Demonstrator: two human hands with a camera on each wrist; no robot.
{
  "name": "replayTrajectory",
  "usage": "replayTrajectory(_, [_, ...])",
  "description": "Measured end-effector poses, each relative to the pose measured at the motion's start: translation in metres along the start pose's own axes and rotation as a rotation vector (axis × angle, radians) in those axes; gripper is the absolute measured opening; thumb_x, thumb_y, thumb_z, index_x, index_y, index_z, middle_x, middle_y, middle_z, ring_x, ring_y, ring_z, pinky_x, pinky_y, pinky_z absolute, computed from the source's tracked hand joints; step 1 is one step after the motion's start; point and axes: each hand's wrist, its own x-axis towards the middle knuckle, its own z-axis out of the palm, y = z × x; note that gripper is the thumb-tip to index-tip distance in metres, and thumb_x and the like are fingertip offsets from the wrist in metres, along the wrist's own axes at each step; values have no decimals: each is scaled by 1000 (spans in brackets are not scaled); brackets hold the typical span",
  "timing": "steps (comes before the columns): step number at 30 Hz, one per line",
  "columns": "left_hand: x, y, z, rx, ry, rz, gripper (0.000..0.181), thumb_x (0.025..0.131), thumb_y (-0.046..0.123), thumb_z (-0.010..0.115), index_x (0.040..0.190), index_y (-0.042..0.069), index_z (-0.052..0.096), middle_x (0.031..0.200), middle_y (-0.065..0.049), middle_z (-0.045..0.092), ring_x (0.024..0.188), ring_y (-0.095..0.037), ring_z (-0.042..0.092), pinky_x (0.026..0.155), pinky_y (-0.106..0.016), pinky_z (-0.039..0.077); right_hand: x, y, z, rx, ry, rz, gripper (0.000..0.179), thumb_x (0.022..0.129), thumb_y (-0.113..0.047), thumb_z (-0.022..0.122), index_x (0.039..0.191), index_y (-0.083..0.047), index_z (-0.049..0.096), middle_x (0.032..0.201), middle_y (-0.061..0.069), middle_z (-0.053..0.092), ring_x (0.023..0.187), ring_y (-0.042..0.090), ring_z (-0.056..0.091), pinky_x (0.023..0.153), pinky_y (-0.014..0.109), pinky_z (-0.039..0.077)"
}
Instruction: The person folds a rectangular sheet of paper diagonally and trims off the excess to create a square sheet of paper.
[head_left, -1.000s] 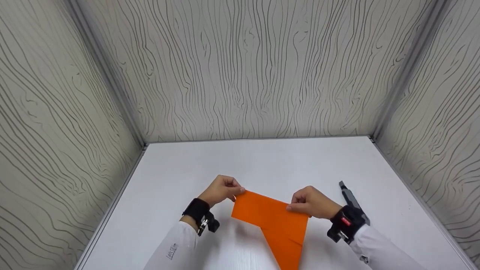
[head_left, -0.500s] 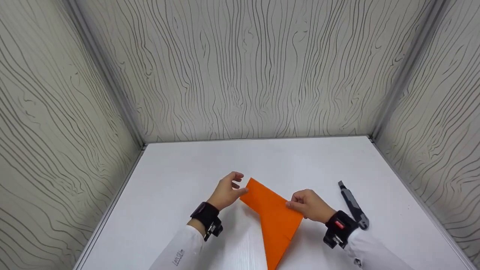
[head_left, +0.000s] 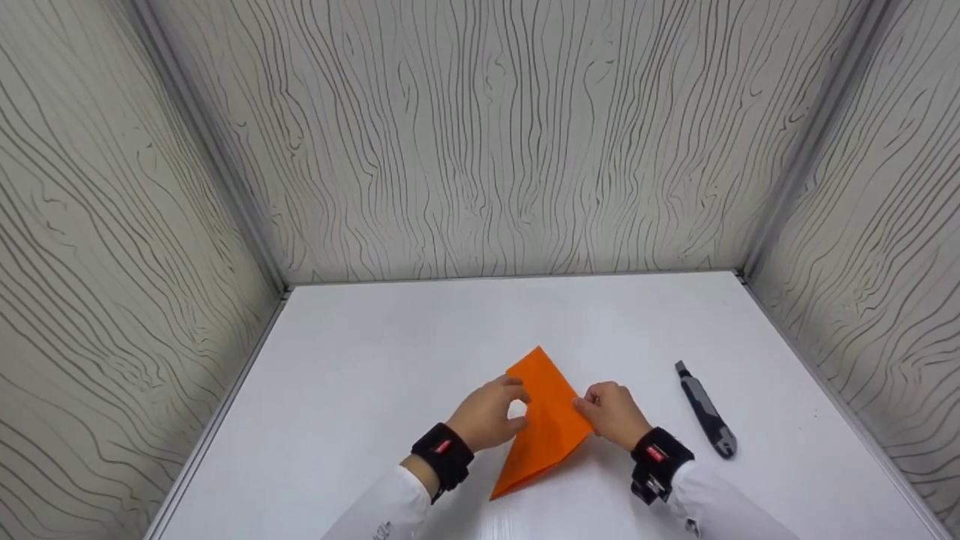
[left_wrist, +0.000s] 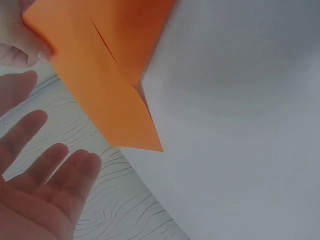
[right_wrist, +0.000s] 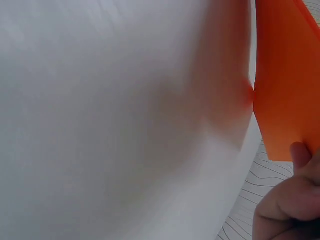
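Observation:
A folded sheet of orange paper [head_left: 551,409] is held up over the white table. My right hand [head_left: 615,414] pinches its right corner between thumb and curled fingers; the right wrist view shows the thumb lying on the paper [right_wrist: 290,85]. At the sheet's left edge is my left hand [head_left: 487,414], thumb and fingers parted in a loose curve. In the left wrist view its fingers [left_wrist: 75,175] are spread and stand apart from the paper [left_wrist: 95,85]. A layered flap with a slit-like crease shows there, ending in a slanted tip.
A grey and black utility knife [head_left: 705,409] lies on the white table [head_left: 360,352] to the right of my right hand. Wood-grain patterned panels [head_left: 480,142] rise behind the table and on both sides.
My left hand has let go of the paper's upper left corner and moved right along its edge. The paper has turned, its lower tip swinging left. The right hand keeps its pinch.

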Motion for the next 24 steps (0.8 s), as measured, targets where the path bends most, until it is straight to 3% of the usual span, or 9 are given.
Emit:
replayTrajectory(2, [-1, 4, 6, 47, -27, -4, 29, 99, 19, 79, 127, 10, 78, 147, -10, 67, 130, -29, 69, 113, -44, 56, -1, 0, 5, -12, 15, 43, 36, 103, -9, 70, 68, -9, 60, 56, -4, 51, 50, 12, 50, 51, 24, 41])
replayTrajectory(6, [-1, 10, 22, 148, -120, -5, 36, 98, 23, 82, 133, 15, 78, 150, -6, 68, 132, -25, 69, 114, -41, 55, -5, 1, 14, -81, 47, 54, 40, 100, -8, 71, 63, -9, 57, 57, -4, 48, 53, 13, 48, 52, 24, 38])
replayTrajectory(10, [-3, 13, 37, 220, -194, 39, 44, 97, 29, 83, 139, 21, 75, 149, -2, 68, 132, -20, 68, 116, -38, 54, -9, 5, 23, -140, 53, 51, 36, 98, -9, 70, 65, -9, 55, 60, -3, 47, 55, 13, 47, 54, 26, 38])
replayTrajectory(14, [-5, 13, 47, 268, -205, 89, 43, 98, 32, 83, 138, 22, 74, 142, -1, 69, 121, -16, 69, 111, -35, 57, -11, 8, 29, -173, 32, 76, 27, 98, -10, 68, 74, -5, 57, 66, 2, 52, 58, 17, 50, 56, 30, 42])
replayTrajectory(19, [-7, 11, 56, 343, -205, 106, 40, 97, 33, 84, 135, 25, 75, 138, 1, 69, 114, -14, 68, 106, -34, 59, -16, 8, 35, -210, -3, 130, 25, 100, -14, 68, 79, -3, 59, 67, 4, 54, 57, 19, 53, 53, 29, 42])
replayTrajectory(24, [-7, 9, 57, 361, -235, 90, 35, 98, 32, 83, 132, 26, 76, 129, 4, 70, 102, -11, 63, 103, -31, 59, -19, 10, 36, -252, -33, 90, 24, 99, -14, 67, 79, -3, 59, 64, 3, 53, 53, 18, 52, 50, 29, 41])
